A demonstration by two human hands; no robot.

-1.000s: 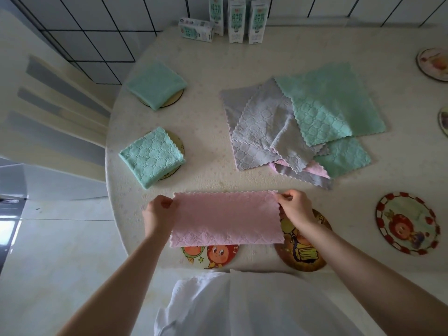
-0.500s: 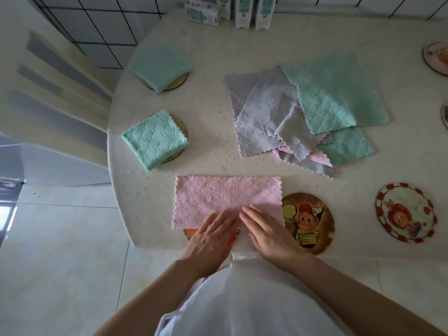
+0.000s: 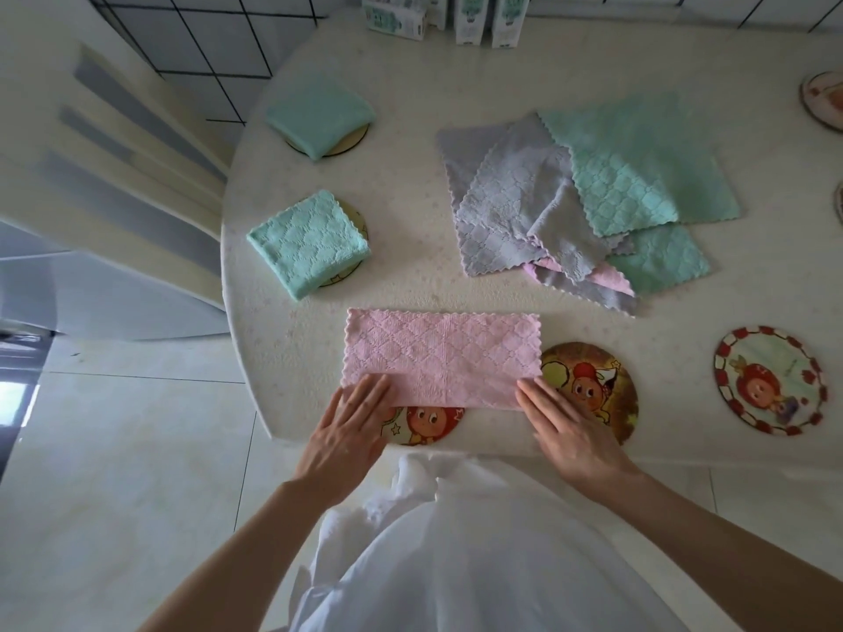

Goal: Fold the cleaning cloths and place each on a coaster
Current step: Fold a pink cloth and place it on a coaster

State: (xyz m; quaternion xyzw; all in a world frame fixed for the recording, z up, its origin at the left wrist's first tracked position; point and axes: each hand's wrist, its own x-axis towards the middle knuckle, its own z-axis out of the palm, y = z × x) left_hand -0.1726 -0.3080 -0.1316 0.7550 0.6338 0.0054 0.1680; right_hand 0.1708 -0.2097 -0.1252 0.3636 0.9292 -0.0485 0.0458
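Observation:
A pink cloth (image 3: 442,358), folded in half into a long rectangle, lies flat near the table's front edge. My left hand (image 3: 351,424) rests flat with its fingertips on the cloth's lower left corner. My right hand (image 3: 565,426) lies flat at the lower right corner. Under the cloth's front edge a cartoon coaster (image 3: 426,426) partly shows, and a second coaster (image 3: 593,385) lies to its right. Two folded green cloths (image 3: 310,244) (image 3: 319,112) sit on coasters at the left. A loose pile of grey, green and pink cloths (image 3: 579,207) lies further back.
A red-rimmed coaster (image 3: 771,380) lies at the right, and more coasters (image 3: 825,100) sit at the far right edge. Small cartons (image 3: 470,13) stand at the table's back. A chair back (image 3: 114,166) is at the left of the round table (image 3: 410,184).
Both hands let go of the cloth's top corners, pressed together at its front middle, then slid apart to the lower corners. The cloth now lies flat.

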